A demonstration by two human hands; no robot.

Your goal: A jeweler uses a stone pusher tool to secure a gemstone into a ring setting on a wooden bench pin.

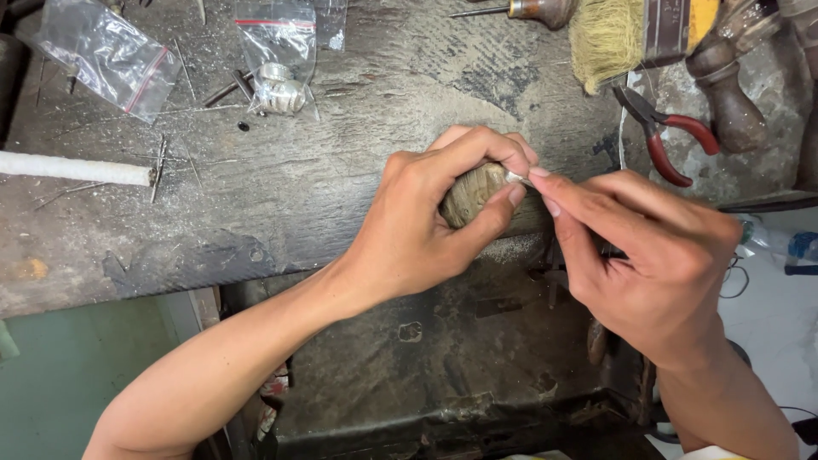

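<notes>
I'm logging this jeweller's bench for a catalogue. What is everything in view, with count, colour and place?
Worn wooden workbench: one, grey-brown, fills the upper half.
Clear plastic zip bags with red strips: two whole ones, top left; the one nearer centre holds silvery metal pieces.
White rod: one, left edge.
Thin metal pins: several, dark, scattered on the left part of the bench.
Straw-bristle brush: one, yellowish, top right.
Red-handled pliers: one, right of centre.
Dark wooden tool handle: one, brown, top right.
Rounded wooden block: one, tan, in the left hand.
Small silvery piece: one, between the fingertips of both hands.
Left hand: grips the block.
Right hand: pinches at the silvery piece.
</notes>
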